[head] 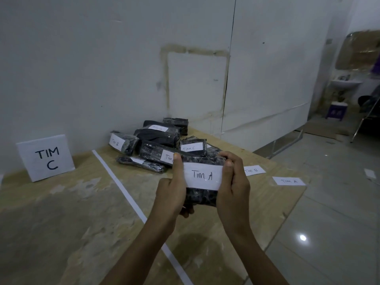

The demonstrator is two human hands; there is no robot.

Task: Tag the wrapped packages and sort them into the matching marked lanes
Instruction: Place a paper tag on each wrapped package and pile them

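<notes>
Both hands hold one black wrapped package [202, 197] above the wooden table [61, 212]. A white tag reading "Tim A" [202, 175] lies across its front. My left hand [171, 190] grips the package's left side, thumb on the tag's left end. My right hand [233, 186] grips the right side, thumb on the tag's right end. Behind them lies a pile of black packages [158, 140], some tagged "Tim B" [116, 142] and "Tim C" [190, 148]. A white sign "TIM C" [46, 157] stands at the back left.
A white tape line [127, 194] runs down the table and divides it into lanes. Loose tags "Tim B" [254, 170] and "Tim A" [289, 181] lie near the table's right edge. A grey wall stands behind; tiled floor [329, 202] lies to the right.
</notes>
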